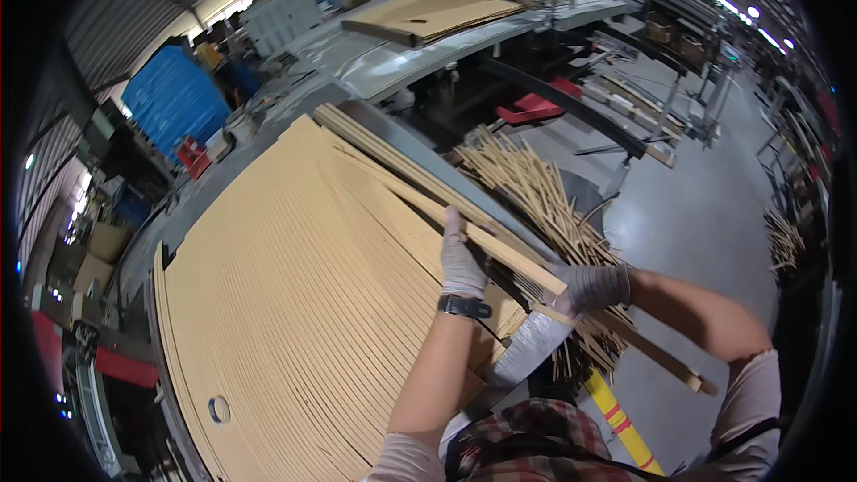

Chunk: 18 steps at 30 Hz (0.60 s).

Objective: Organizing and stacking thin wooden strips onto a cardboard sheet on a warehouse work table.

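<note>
At the far left of the frame, below the middle, a flat red metal panel [125, 366] stands beside the work surface, and in the upper left rises a large, bright blue block [177, 98] with angled top edges. In the lower left a small, dark-rimmed ring [219, 410] lies flat on a broad, tan spread of narrow parallel strips [268, 277], which fills the left and lower centre and runs up toward the upper centre. In the upper centre, beyond it, a low stack of flat tan sheets [437, 13] rests on a pale metal table [384, 71]. Near the centre, the left hand [461, 259], in a pale grey knitted glove with a black watch [464, 307] at the wrist, has its thumb upward and is closed around a long, straight, tan, square-edged strip [518, 261]. That strip slants from the upper centre down toward the right, its near end just beside the right hand. Behind it, right of centre, is a loose heap of thin tan sticks [531, 183]. The right hand [594, 288], in a grey knitted glove, is at the strip's near end; its fingers are partly hidden, so how tightly they grip cannot be told. Below it, a darker brown strip [661, 353] slants toward the lower right, above a yellow bar with red bands [625, 424].
</note>
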Available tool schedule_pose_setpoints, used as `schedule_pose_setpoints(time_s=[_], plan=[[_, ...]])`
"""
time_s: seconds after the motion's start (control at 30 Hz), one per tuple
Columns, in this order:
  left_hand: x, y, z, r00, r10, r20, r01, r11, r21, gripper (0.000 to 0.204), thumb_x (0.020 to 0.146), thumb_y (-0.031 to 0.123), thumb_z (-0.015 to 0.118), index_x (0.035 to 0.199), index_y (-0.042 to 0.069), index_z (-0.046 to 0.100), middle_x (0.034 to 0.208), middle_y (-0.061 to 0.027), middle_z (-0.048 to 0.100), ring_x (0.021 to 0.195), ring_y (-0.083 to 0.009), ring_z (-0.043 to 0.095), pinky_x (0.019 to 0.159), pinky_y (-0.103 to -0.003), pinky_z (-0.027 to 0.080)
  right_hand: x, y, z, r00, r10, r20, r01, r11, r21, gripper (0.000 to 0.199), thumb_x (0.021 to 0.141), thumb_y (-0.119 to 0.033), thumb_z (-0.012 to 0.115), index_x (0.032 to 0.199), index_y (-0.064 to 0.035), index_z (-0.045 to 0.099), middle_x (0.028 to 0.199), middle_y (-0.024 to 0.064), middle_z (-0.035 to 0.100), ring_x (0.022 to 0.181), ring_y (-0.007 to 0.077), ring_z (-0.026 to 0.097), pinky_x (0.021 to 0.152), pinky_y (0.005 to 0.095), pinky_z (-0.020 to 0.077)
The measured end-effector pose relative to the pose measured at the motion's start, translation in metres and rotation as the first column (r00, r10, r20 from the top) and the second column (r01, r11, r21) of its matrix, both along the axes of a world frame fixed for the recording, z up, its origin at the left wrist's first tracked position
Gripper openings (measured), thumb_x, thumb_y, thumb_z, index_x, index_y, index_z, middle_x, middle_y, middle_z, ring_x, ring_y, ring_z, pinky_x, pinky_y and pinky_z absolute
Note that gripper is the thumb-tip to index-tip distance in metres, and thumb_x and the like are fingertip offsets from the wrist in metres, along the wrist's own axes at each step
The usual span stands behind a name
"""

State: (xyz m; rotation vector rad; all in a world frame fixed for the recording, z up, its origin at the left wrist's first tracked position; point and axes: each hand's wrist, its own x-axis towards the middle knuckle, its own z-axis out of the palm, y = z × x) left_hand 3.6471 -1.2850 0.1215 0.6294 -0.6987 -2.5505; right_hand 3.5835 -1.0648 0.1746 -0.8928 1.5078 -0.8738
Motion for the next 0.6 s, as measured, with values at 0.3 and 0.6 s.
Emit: schedule_pose_setpoints(time_s=[0.3, 0.6], plan=[[-0.017, 0.008, -0.092, 0.987, 0.095, 0.133, 0.076, 0.458, -0.886, 0.035, 0.087, 0.022, 0.054, 0.118, 0.005, 0.056, 0.108, -0.0144, 0.064, 0.101, -0.0341, 0.06, 0.091, -0.039, 0.048, 0.041, 0.016, -0.022, 0.948, -0.29, -0.129, 0.287, 0.957, -0.046, 0.045, 0.088, -0.013, 0.059, 0.125, 0.0057, 0.043, 0.071, 0.0047, 0.06, 0.063, 0.013, 0.06, 0.055, 0.0276, 0.0503], [-0.062, 0.025, -0.091, 0.789, 0.118, 0.603, 0.422, -0.817, -0.393, 0.068, 0.09, 0.059, 0.043, 0.147, 0.022, 0.032, 0.155, -0.0124, 0.024, 0.141, -0.0356, 0.024, 0.113, -0.053, 0.017, 0.083, 0.011, 0.018, 0.966, -0.259, 0.002, 0.253, 0.945, 0.209, 0.092, 0.079, -0.003, 0.054, 0.152, -0.0151, 0.001, 0.07, 0.0032, 0.054, 0.06, 0.0112, 0.054, 0.053, 0.0295, 0.0471]])
